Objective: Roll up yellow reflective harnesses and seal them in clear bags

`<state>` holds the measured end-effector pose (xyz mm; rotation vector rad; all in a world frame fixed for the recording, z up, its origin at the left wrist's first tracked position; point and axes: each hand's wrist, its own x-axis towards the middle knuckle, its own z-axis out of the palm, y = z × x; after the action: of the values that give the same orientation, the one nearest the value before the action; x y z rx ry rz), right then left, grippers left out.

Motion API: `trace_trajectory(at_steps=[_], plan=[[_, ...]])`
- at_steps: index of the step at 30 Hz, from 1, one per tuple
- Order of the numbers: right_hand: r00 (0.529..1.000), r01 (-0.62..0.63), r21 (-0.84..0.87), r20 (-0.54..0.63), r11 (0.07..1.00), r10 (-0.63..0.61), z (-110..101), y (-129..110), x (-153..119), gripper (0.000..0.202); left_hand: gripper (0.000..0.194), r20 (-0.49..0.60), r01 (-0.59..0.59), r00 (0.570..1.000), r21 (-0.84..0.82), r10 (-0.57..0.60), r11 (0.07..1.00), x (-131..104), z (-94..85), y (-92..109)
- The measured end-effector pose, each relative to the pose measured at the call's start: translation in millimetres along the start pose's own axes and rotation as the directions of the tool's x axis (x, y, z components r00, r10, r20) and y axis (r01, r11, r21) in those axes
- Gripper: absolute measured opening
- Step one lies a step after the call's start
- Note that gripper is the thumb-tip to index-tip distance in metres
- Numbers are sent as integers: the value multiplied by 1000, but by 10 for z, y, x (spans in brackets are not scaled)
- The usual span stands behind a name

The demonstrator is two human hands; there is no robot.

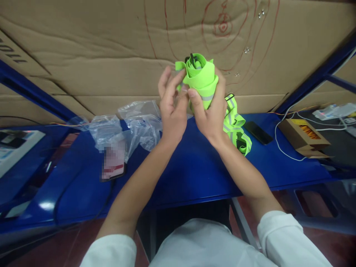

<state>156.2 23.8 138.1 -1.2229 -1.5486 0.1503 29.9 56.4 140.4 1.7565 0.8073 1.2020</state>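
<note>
"Neon-green strap [202, 79], wound into a thick roll, is seen at the upper middle of the frame. Which way is it pointed?"

"Its coiled end is turned toward the top of the picture, and the long axis is set nearly upright there, leaned slightly so that the lower end is carried a little to the right."

"And how is it gripped?"

"By the right hand [210, 118] it is clasped from the right, the thumb being laid across the front and the fingers curved around the far side. By the left hand [174, 115] it is met at its left edge with loosely bent fingers; whether anything is pinched there cannot be told."

"How is its look to be described?"

"Overlapping turns are stacked somewhat unevenly. A grey band [207, 98] is shown low on the front, black pieces [191, 58] are tucked into the coil's centre, and a short loose end [180, 66] is stuck out at the upper left. The base is partly hidden by the hands."

"What is found around it?"

"Brown cardboard [97, 66] is placed behind. On the blue table [194, 163], a second heap of strap [233, 128] is bunched just right of the right hand, with a dark phone [258, 132] beside it, and clear plastic bags [139, 122] are spread left of the left hand."
</note>
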Motion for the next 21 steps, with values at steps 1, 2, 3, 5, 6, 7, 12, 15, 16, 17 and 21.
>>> trace_trajectory(at_steps=[1, 2, 3, 5, 6, 7, 12, 15, 16, 17, 21], plan=[[1000, 4, 28, 0, 1000, -4, 16, 7, 0, 71, 60, -9, 1, 1000, -2, -1, 1000, -2, 28, -11], [1000, 0, 56, 1, 998, 0, 33, 9, -1, 69, 60, -30, -3, 1000, -9, 3, 1000, -4, 57, -23], [1000, -4, 87, 0, 996, 4, 49, 7, 0, 65, 59, -71, -18, 997, -26, 16, 1000, -7, 85, -37], [1000, 18, 176, -18, 984, -15, 67, -2, 9, 52, 55, -192, -95, 978, -87, 77, 992, -13, 134, -61], [999, 51, 240, -30, 969, -45, 66, -3, 20, 46, 53, -240, -140, 965, -114, 109, 984, -15, 151, -69], [995, 95, 312, -49, 945, -84, 57, 1, 35, 41, 51, -267, -177, 954, -134, 137, 975, -17, 164, -74], [990, 138, 320, -38, 937, -133, -38, 117, 150, 46, 61, -202, -205, 962, -105, 181, 973, -15, 165, -78], [997, 31, 172, 69, 985, -43, -33, 163, 193, 57, 66, -188, -174, 970, -108, 152, 979, -1, 148, -121], [995, 2, 162, 103, 987, -19, -15, 161, 197, 58, 64, -187, -171, 971, -116, 148, 978, 6, 136, -144], [992, -15, 176, 128, 984, -7, 5, 152, 195, 58, 61, -184, -175, 971, -123, 151, 977, 15, 119, -168], [983, -3, 339, 173, 941, -59, 52, 95, 162, 50, 60, -105, -115, 989, -68, 108, 991, 51, -26, -207]])
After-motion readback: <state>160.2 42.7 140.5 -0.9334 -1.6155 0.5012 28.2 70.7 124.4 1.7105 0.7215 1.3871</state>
